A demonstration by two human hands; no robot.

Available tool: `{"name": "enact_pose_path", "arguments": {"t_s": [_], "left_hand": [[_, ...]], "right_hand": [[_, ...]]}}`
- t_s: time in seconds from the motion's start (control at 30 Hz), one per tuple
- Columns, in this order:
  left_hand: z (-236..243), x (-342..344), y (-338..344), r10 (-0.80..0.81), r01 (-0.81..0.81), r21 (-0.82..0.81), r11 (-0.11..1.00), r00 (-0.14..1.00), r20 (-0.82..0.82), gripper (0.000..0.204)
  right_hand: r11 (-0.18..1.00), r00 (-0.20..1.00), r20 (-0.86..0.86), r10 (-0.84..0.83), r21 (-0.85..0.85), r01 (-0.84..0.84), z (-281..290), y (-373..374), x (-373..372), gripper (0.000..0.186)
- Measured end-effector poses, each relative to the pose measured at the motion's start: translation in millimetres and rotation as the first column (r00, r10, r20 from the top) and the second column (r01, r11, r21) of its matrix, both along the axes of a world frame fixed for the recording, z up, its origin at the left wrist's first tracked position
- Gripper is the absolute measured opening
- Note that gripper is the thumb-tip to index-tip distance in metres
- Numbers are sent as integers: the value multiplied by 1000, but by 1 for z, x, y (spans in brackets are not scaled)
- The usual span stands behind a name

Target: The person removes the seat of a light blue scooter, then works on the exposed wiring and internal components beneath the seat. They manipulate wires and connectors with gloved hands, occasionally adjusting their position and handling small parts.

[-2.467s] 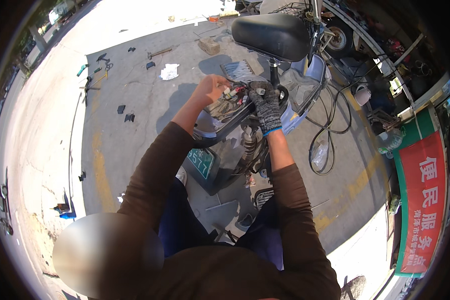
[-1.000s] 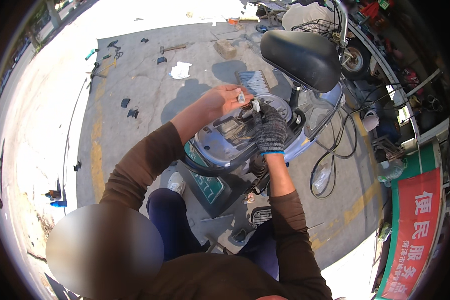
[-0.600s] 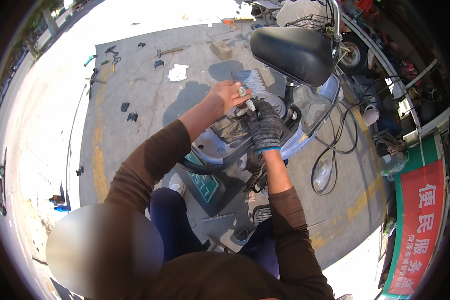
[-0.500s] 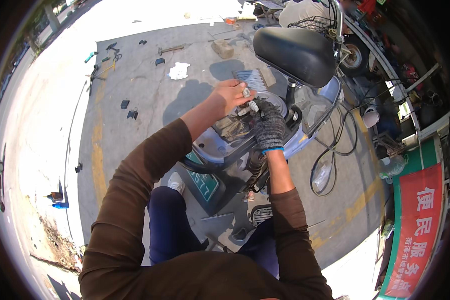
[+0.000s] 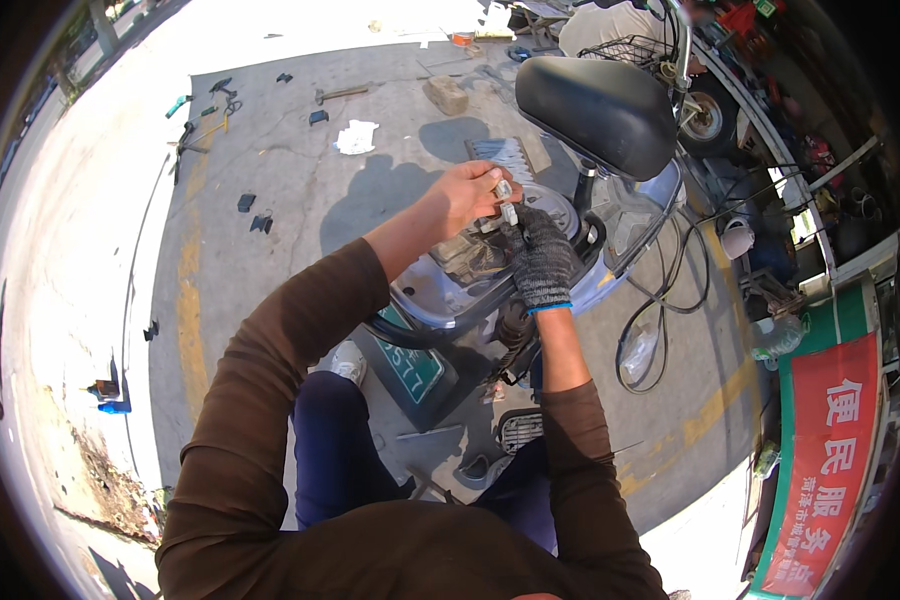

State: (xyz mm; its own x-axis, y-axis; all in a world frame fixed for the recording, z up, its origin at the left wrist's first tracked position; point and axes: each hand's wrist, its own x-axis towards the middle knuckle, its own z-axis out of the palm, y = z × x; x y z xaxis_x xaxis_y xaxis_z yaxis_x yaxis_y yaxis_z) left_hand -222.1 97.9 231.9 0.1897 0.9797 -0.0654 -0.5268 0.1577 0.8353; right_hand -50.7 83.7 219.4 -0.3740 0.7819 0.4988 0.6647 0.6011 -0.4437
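Observation:
My left hand [image 5: 467, 196], bare, pinches a small whitish plug connector [image 5: 504, 189] between thumb and fingers. Just below it, my right hand [image 5: 543, 258], in a grey knit glove with a blue cuff edge, grips a second whitish plug connector [image 5: 510, 214]. The two pieces are close together; whether they touch I cannot tell. Both hands are above the opened rear body of a pale blue scooter [image 5: 430, 290], where dusty wiring [image 5: 470, 257] shows. Its black seat [image 5: 598, 112] is beyond my hands, and a green plate [image 5: 410, 366] hangs at the near end.
A blue-grey brush-like piece [image 5: 500, 154], a stone block [image 5: 446, 95], a hammer [image 5: 342, 94] and a white cloth [image 5: 356, 137] lie on the paving. Small black parts [image 5: 261, 222] are scattered left. A black cable [image 5: 660, 290] loops on the right, near a red and green banner [image 5: 820, 450].
Both hands have shifted slightly right, and the left hand's fingers have turned in around its connector. The two connectors remain close together.

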Motion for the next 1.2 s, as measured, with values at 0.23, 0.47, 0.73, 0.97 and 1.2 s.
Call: {"name": "enact_pose_path", "arguments": {"t_s": [0.23,0.47,0.73,0.97,1.2], "left_hand": [[-8,-3,1,21,-7,124,992,993,-113,22],[-9,-7,3,-1,46,221,974,980,-198,19],[1,-7,-5,10,63,243,968,959,-284,21],[1,-6,-3,-34,113,243,963,951,-308,20],[0,-7,-1,-54,110,205,972,963,-263,20]], "right_hand": [[999,999,3,-32,-18,32,2,-2,-4,25],[998,998,30,-46,-32,47,7,-6,-8,24],[998,997,-57,-55,-25,54,1,-4,-7,20],[997,997,-43,-60,-50,57,4,-5,-6,21],[997,996,-62,-68,-50,65,3,-6,-8,21]]}}
